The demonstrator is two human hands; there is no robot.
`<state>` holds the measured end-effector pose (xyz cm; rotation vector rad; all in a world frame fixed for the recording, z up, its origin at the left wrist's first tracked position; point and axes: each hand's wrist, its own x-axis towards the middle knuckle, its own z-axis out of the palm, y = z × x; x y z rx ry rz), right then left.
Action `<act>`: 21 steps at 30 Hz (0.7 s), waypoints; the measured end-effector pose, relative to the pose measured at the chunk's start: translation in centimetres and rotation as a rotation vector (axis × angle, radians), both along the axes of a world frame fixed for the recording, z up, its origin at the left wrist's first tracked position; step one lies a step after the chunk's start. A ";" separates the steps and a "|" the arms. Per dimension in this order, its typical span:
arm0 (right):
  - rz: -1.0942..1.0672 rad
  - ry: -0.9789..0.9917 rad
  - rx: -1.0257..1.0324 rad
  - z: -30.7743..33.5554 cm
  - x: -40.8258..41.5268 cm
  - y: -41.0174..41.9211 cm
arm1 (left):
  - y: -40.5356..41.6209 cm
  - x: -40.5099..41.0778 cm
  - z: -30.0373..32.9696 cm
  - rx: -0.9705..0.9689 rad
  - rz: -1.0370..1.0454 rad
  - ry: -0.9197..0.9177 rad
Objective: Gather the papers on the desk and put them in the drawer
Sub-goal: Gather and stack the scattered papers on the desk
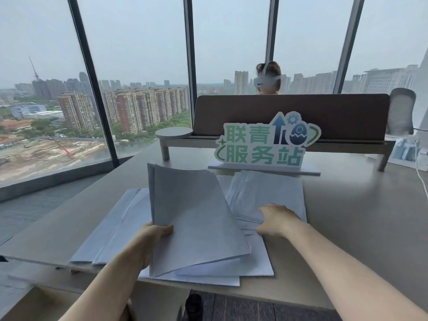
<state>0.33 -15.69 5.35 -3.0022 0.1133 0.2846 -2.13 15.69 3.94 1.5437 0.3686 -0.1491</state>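
Note:
White papers lie spread over the near part of the grey desk [347, 216]. My left hand [151, 239] grips a stack of sheets [192, 216] by its near left edge, tilted up off the desk. More loose papers [115, 228] fan out flat to the left of it. My right hand [276, 218] rests palm down, fingers apart, on another pile of papers [266, 193] to the right. Further sheets [231, 272] stick out under the lifted stack at the desk's front edge. No drawer shows clearly; a pale surface [46, 297] sits below the desk at lower left.
A standing sign [266, 140] with green characters stands on a flat base behind the papers. A brown divider panel [289, 114] on a low shelf crosses the desk's back. A person with a headset [267, 77] sits beyond it. A white cable [420, 172] runs at far right.

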 end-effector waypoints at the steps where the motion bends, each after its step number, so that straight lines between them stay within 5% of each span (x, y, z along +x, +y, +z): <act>1: 0.007 0.026 0.002 0.1 0.2 0.1 | 0.2 0.1 -0.1 0.010 0.004 0.010; 21: 0.206 0.051 -0.253 0.5 2.0 -0.6 | 0.8 0.0 -0.5 0.009 -0.019 0.115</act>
